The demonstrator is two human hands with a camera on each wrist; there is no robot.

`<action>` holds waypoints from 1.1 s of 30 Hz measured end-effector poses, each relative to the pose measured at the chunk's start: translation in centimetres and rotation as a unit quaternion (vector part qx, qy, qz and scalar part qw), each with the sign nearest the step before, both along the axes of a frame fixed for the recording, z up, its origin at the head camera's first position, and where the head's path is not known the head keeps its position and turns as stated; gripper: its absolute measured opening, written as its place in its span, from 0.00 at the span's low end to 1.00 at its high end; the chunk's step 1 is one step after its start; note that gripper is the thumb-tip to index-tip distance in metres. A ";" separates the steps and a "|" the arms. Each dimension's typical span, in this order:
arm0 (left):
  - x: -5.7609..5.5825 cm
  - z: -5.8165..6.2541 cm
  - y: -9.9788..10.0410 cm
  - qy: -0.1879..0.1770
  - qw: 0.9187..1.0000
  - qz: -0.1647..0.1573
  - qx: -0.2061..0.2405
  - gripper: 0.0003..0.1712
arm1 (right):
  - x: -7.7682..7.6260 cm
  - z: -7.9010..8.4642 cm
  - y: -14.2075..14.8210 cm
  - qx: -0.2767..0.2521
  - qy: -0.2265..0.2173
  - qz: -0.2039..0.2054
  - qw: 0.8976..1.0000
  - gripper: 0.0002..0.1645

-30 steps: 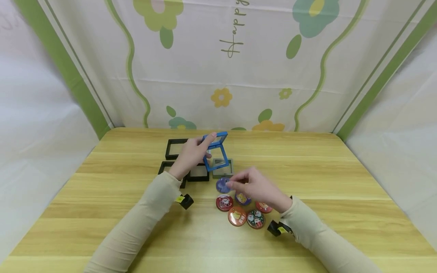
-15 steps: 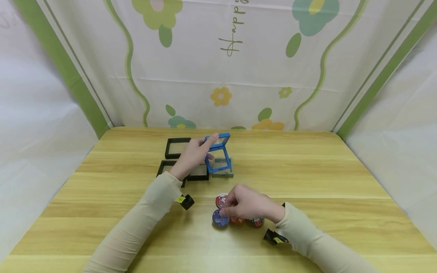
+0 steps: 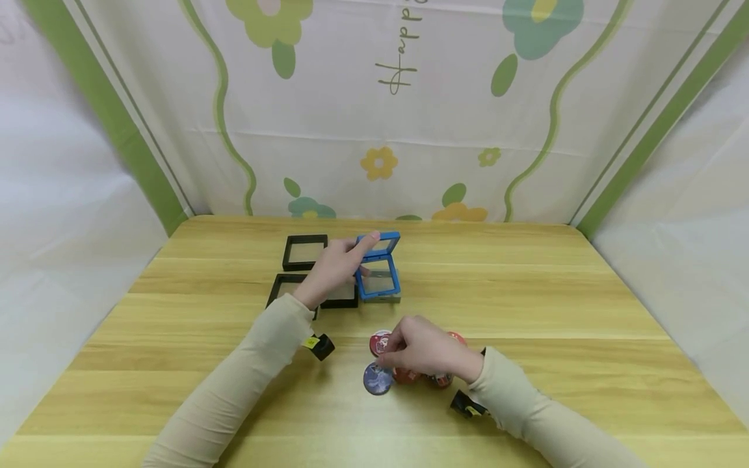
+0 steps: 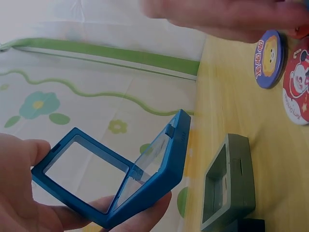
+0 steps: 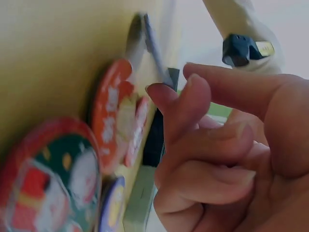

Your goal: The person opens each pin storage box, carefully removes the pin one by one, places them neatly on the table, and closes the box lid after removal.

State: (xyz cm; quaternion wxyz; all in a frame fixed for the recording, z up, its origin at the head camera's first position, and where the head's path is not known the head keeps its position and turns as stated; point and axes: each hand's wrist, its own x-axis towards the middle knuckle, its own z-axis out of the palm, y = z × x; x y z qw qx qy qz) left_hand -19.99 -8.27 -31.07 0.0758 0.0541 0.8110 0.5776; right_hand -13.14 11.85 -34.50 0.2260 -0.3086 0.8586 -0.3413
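My left hand (image 3: 336, 263) grips a blue hinged display frame (image 4: 176, 154) by one side, its two halves swung apart above the table. Nothing sits between its clear films. Low over the near side of the badge group, my right hand (image 3: 427, 348) has its fingers curled. A blue-purple button badge (image 3: 377, 382) leans with one edge on the wood and its raised edge at my right fingertips (image 5: 157, 89). Beside it are a red Santa badge (image 3: 380, 340), an orange badge (image 5: 108, 128) and a green Christmas badge (image 5: 63, 169), partly hidden by the hand in the head view.
A grey-green frame (image 4: 239, 169) lies flat beneath the blue one. Several black frames (image 3: 301, 266) lie to its left, partly behind my left hand. A purple badge with a yellow animal (image 4: 270, 58) lies among the others. A patterned cloth (image 3: 328, 175) hangs behind the table.
My right hand has brought the blue-purple badge towards me, from beside the grey-green frame to the near side of the red badge. The left hand has shifted the blue frame slightly right.
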 end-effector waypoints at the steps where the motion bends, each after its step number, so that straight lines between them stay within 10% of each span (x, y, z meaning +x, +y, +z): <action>1: 0.0 0.0 0.0 0.000 1.000 0.000 0.001 0.42 | -0.2 0.1 0.1 -0.004 0.004 -0.003 1.000 0.17; 14: -1.3 0.6 -0.3 -0.026 0.998 -0.031 0.056 0.42 | -4.0 2.6 4.4 -0.037 0.034 -0.087 0.995 0.15; 23: -6.0 2.4 1.0 -0.046 0.992 -0.084 0.084 0.33 | -5.2 3.2 5.8 -0.017 0.043 -0.119 0.992 0.18; 33: -10.4 1.4 2.3 -0.086 0.992 -0.056 0.078 0.26 | -5.4 3.3 6.1 -0.015 0.028 -0.125 0.992 0.16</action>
